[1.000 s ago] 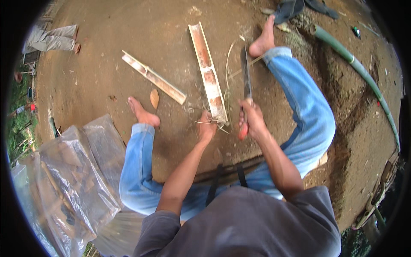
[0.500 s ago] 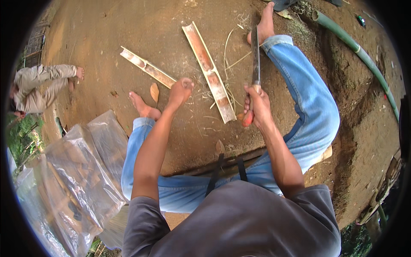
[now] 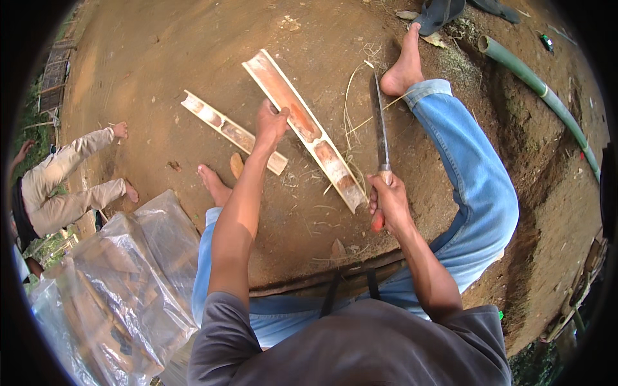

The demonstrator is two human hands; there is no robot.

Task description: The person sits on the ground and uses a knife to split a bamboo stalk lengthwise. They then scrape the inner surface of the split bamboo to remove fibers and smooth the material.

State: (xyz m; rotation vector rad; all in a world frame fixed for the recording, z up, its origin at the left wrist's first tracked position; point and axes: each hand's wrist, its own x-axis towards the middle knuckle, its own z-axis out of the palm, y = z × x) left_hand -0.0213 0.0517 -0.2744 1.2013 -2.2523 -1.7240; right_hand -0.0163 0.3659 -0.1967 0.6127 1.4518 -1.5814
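Note:
My left hand (image 3: 270, 125) is closed at the left edge of the wider split bamboo piece (image 3: 326, 156), its fingers on the rim a little above the middle. This bamboo piece lies slanted, hollow side up, with a node across its inside. A narrower split bamboo piece (image 3: 212, 117) rests on the soil to its left, passing behind my left wrist. In my right hand (image 3: 390, 198) is a machete (image 3: 381, 122), gripped by its handle with a reddish end. The long dark blade points away from me, beside the bamboo and apart from it.
A green bamboo pole (image 3: 534, 78) lies at the far right. Sandals (image 3: 440, 14) are near my right foot. Clear plastic sheeting (image 3: 129, 276) covers something at the left, and another person's legs (image 3: 77, 174) show beyond it. Thin bamboo strips (image 3: 349, 106) litter the soil.
My left hand has gone from above the narrower piece to the wider bamboo, which now lies more slanted, its far end shifted left. The machete stays in my right hand. The view has shifted.

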